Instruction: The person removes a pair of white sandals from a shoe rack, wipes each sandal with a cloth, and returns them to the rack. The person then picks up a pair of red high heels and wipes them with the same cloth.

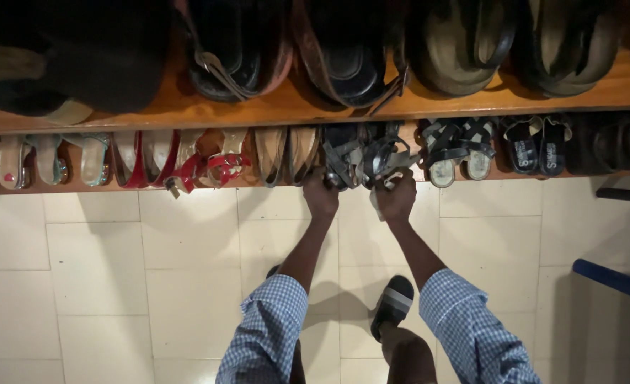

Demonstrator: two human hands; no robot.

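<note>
Left hand (320,193) and right hand (396,195) each clenched around dark strappy sandals (363,156) at lower shelf edge (187,186).

Floor: pale cream square tiles (94,277), thin grout lines, glossy, soft shadows. Wooden shoe rack, two shelves visible: upper shelf (294,107) of warm orange-brown board, lower shelf (80,186) set back in shade. Blue bar (614,279) slants in at right edge. Light dim, from above.
</note>
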